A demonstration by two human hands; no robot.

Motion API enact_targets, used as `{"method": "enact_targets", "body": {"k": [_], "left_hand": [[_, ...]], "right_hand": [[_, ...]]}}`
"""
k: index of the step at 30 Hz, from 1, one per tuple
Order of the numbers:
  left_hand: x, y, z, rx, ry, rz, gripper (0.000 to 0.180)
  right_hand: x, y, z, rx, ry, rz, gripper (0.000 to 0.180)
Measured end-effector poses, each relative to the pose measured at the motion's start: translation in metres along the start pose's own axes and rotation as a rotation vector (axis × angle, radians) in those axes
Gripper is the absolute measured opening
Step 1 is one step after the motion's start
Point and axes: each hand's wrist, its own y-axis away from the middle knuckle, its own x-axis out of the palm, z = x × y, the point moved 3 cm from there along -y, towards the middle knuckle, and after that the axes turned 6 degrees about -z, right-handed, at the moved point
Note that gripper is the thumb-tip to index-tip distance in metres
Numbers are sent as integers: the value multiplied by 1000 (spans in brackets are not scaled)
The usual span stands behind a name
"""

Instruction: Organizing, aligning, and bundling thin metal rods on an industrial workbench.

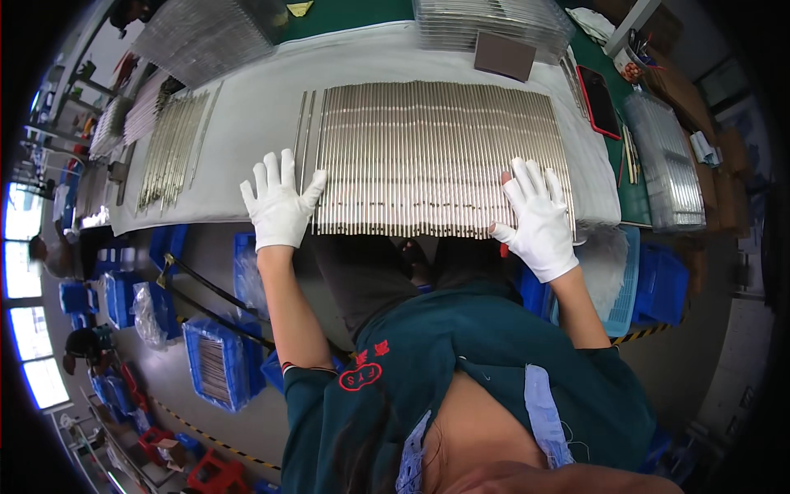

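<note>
Metal rods [436,156], one row plus two apart, long axes near-to-far; left hand [277,207], right hand [539,226] spread at row's sides

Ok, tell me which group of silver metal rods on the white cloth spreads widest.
The central row of silver metal rods, partly under the white-gloved right hand; the silver rod bundle at left is much narrower.

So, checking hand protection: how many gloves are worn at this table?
2: one white glove on the left hand, at the left edge of the metal rods; another on the right hand, over them.
</note>
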Motion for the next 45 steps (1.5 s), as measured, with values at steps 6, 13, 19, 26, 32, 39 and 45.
{"method": "enact_targets", "body": {"k": [6,13,19,26,32,39,45], "left_hand": [[9,4,-20,111,161,4,77],[4,14,-43,279,166,-160,76],[-28,23,-85,388,271,-126,71],[-28,24,-93,393,297,-29,72],[-23,23,-56,318,216,-16,74],[-13,27,-15,230,129,-46,70],[-22,30,-37,290,211,-95,65]], "right_hand": [[-3,0,1,-12,15,-2,84],[-1,0,-2,-20,32,-14,85],[-3,-13,30,-202,-69,83,85],[11,-47,88,-395,-209,130,86],[26,-65,117,-445,-269,104,82],[37,-83,149,-508,-356,53,78],[25,-74,130,-505,-288,102,77]]}}
